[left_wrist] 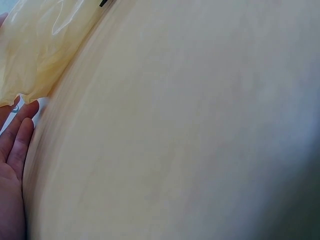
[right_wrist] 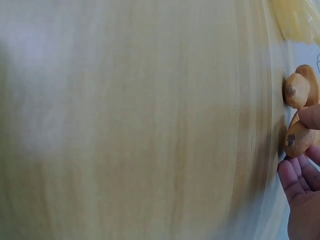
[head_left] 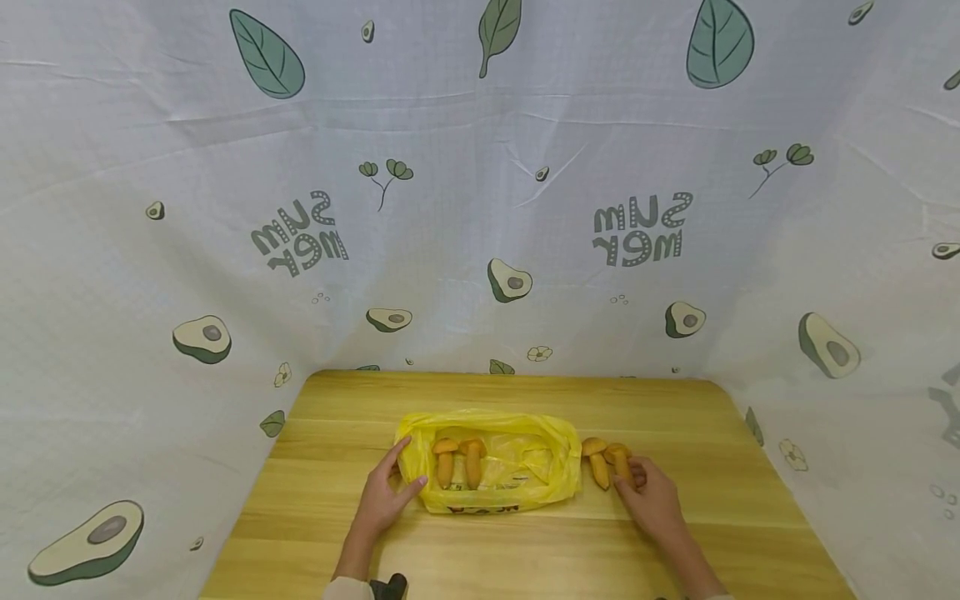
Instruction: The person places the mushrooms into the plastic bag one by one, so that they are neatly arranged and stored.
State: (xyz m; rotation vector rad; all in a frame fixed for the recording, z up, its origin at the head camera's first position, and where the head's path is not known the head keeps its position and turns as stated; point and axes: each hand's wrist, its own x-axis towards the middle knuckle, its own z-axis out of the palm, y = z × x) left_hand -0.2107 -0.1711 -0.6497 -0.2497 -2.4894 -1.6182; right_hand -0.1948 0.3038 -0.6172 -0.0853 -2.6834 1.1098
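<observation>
A yellow plastic bag (head_left: 502, 499) lies on the table with its wide mouth facing up. Inside its left part are two orange-brown mushrooms, a left one (head_left: 445, 464) and a right one (head_left: 473, 465), side by side. My left hand (head_left: 381, 497) rests at the bag's left end, thumb and fingers spread against the plastic; the left wrist view shows fairly straight fingers (left_wrist: 20, 145) beside it. Just right of the bag, my right hand (head_left: 654, 500) pinches a mushroom (right_wrist: 298, 139) between thumb and fingers. Another mushroom (head_left: 597, 463) lies against it, nearer the bag.
The wooden table (head_left: 525, 550) has rounded far corners. A white curtain (head_left: 450, 250) printed with avocados and leaves hangs behind it and along both sides. Near the left sleeve a dark object (head_left: 390, 586) shows at the bottom edge.
</observation>
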